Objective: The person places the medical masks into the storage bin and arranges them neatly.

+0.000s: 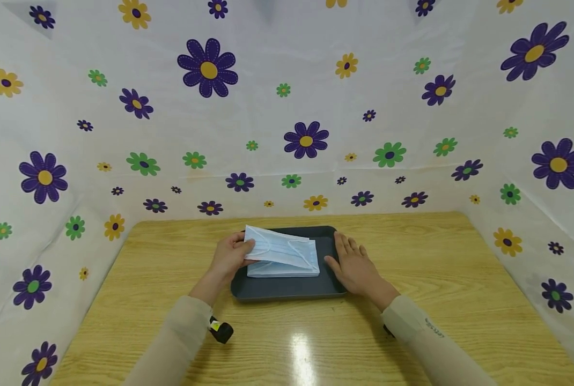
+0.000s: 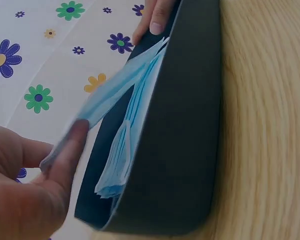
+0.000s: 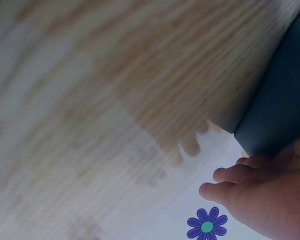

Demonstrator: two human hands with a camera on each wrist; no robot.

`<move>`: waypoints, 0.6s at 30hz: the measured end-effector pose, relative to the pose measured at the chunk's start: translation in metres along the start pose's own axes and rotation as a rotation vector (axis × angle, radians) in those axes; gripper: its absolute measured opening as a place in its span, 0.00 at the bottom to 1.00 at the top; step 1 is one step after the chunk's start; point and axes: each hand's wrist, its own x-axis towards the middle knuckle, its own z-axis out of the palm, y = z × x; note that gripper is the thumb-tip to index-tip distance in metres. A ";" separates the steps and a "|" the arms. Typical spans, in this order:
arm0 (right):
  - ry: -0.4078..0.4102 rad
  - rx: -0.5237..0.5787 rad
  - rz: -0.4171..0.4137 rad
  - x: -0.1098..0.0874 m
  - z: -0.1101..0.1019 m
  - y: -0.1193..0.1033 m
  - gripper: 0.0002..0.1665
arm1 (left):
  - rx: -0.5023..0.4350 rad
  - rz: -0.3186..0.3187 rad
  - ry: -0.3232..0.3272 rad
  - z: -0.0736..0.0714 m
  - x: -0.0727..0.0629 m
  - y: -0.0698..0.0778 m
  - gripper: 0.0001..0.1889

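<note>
A dark grey tray (image 1: 287, 290) lies on the wooden table with a stack of light blue face masks (image 1: 284, 269) in it. My left hand (image 1: 231, 252) pinches the left end of the top face mask (image 1: 277, 244) between thumb and fingers. That end is raised, while the far end still meets the stack. In the left wrist view the lifted mask (image 2: 107, 97) slants up from the folded edges of the stack (image 2: 122, 160). My right hand (image 1: 357, 265) rests on the tray's right rim, its fingers extended and the thumb over the inside.
Wooden tabletop (image 1: 436, 268) surrounds the tray. White cloth with printed flowers (image 1: 263, 118) rises behind the table and along both sides. A black strap piece with a yellow label (image 1: 221, 330) hangs by the left wrist.
</note>
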 end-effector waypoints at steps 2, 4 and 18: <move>0.002 0.001 -0.001 0.000 -0.001 0.000 0.46 | 0.073 0.007 0.022 -0.001 -0.001 0.001 0.22; 0.003 0.000 -0.002 0.000 -0.002 0.000 0.46 | 0.159 0.024 0.042 -0.002 -0.003 0.003 0.21; -0.001 -0.001 -0.003 -0.003 -0.002 -0.001 0.46 | 0.653 0.212 0.220 -0.007 -0.007 0.006 0.14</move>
